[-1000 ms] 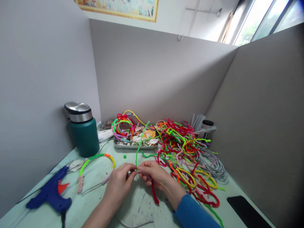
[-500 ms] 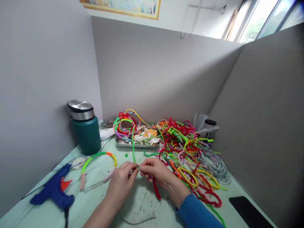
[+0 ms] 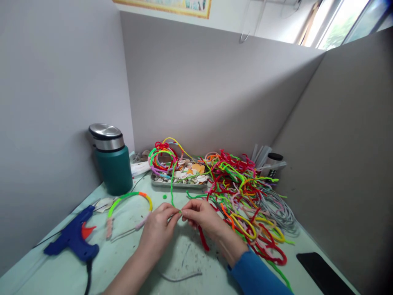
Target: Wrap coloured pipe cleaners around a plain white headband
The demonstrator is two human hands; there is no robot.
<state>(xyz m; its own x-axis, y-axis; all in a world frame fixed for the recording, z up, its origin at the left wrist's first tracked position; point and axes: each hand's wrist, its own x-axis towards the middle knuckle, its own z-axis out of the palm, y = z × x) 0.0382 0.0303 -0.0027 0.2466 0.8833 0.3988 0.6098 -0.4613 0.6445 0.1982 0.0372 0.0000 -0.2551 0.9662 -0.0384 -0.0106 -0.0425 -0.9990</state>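
Note:
My left hand and my right hand meet fingertip to fingertip above the table. Both are closed in a pinch on the lower end of a thin green pipe cleaner, which rises from the fingers toward the tray. The pinched end itself is mostly covered by fingertips. Beneath my right palm hangs a short red pipe cleaner; its upper part is hidden in the curled fingers. To the left of my left hand lies an open wire ring wrapped in coloured sections, its bare wire ends pointing toward me.
A blue glue gun and a teal bottle stand left. Behind my hands is a metal tray of buttons and coloured rings. Tangled pipe cleaners, a grey wire coil and a black phone occupy the right; grey partitions surround the table.
The view has tilted and shifted slightly. My fingertips stay together on the green pipe cleaner, with only small finger movement, and the red piece still hangs under my right hand.

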